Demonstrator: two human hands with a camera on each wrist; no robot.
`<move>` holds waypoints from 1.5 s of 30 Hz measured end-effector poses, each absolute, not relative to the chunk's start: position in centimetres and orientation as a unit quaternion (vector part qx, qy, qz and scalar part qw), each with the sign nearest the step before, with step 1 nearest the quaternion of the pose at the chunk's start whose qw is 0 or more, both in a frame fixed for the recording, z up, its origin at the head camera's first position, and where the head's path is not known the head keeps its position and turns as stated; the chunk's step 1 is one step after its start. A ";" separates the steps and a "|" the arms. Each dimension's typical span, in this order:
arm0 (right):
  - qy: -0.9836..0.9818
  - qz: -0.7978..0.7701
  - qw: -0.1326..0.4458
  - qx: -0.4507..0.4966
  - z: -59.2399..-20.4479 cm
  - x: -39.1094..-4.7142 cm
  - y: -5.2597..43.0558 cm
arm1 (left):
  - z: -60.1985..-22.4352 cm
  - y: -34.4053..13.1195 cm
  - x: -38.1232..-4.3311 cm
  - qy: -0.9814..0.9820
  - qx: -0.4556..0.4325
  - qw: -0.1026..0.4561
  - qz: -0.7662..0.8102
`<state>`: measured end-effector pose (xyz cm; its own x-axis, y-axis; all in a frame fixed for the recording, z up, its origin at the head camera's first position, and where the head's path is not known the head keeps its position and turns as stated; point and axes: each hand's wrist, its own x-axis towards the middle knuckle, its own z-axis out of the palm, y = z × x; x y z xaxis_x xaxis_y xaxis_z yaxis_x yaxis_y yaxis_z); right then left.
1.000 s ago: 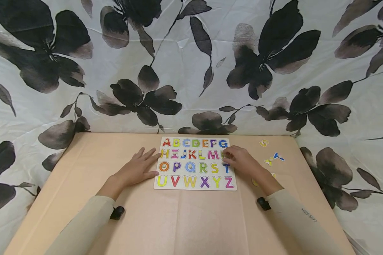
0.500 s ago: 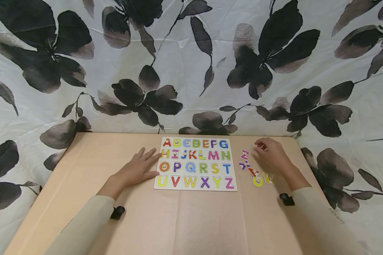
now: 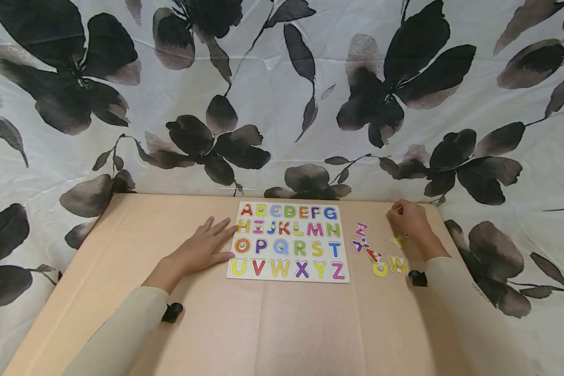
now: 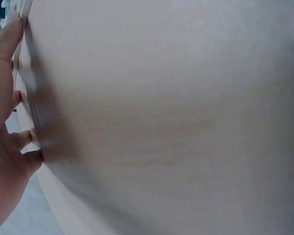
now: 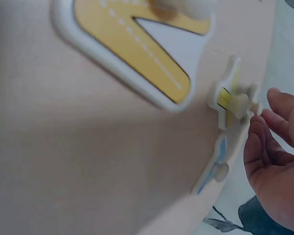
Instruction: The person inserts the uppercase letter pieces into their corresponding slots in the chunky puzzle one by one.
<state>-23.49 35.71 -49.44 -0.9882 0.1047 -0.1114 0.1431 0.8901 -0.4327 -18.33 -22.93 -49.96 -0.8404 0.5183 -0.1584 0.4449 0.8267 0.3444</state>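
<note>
The white alphabet puzzle board (image 3: 286, 236) lies on the table, with coloured letters A to Z in rows. My left hand (image 3: 199, 249) rests flat with spread fingers at the board's left edge; in the left wrist view its thumb (image 4: 10, 36) touches that edge. To the right of the board my right hand (image 3: 411, 222) pinches the knob of a yellow S letter piece (image 3: 386, 213), mostly hidden by the fingers. A yellow Y piece (image 5: 225, 100) and a blue T piece (image 5: 213, 166) lie beside that hand, each with a peg knob.
Loose letter pieces lie between board and right hand: a pink Z (image 3: 361, 228), a purple X (image 3: 360, 245), a red V (image 3: 373, 255), a yellow U (image 3: 379, 269) and a yellow W (image 3: 397, 264). A floral cloth (image 3: 301, 104) hangs behind the tan table (image 3: 305, 329).
My right hand has let go of the N piece on the board and moved right to the S piece, uncovering the loose letters near the board. The left hand has stayed put.
</note>
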 end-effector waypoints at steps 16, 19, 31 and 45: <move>0.976 -0.216 0.017 0.034 -49.8 -23.0 35.6 | -50.1 -22.6 -18.5 0.946 0.260 0.126 0.150; 0.975 -0.219 0.010 0.030 -49.5 -22.6 35.4 | -50.1 -22.6 -18.5 0.946 0.258 0.126 0.152; 0.967 -0.255 0.017 -0.005 -47.8 -20.6 31.5 | -50.1 -22.9 -18.4 0.948 0.247 0.132 0.155; 0.956 -0.280 0.058 -0.064 -46.9 -19.0 24.8 | -50.2 -23.1 -18.5 0.947 0.248 0.133 0.155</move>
<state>-18.97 24.79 -46.90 -0.9851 -0.1549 -0.0747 -0.0902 0.8353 -0.5423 -18.48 -23.12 -50.23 -0.8420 0.5105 -0.1743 0.4284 0.8292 0.3591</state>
